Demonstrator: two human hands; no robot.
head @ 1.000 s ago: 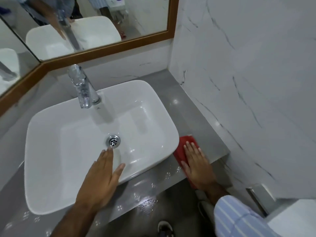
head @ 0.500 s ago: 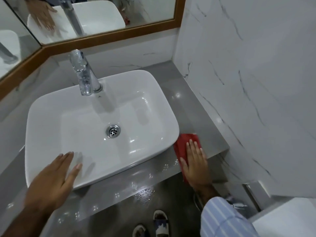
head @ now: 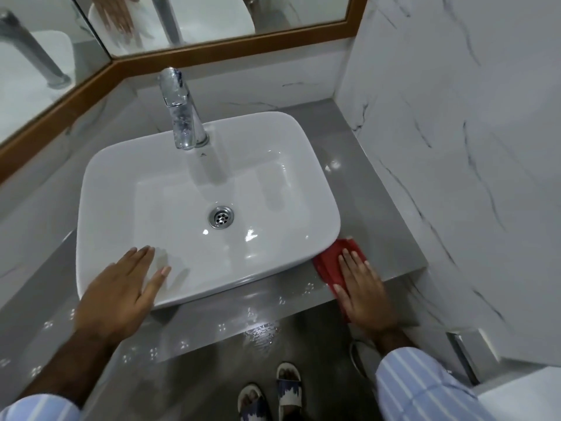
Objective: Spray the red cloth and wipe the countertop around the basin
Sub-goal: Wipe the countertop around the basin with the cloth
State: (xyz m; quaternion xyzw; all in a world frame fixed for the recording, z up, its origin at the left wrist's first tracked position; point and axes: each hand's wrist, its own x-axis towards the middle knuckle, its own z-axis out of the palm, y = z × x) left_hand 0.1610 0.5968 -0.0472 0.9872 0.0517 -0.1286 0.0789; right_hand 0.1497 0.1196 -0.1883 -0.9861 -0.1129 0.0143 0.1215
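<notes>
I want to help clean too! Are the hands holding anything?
Nothing is gripped. The right hand presses flat on the red cloth; the left hand rests open on the basin rim.

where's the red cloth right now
The red cloth lies flat on the grey countertop under the right hand, against the basin's front right corner.
</notes>
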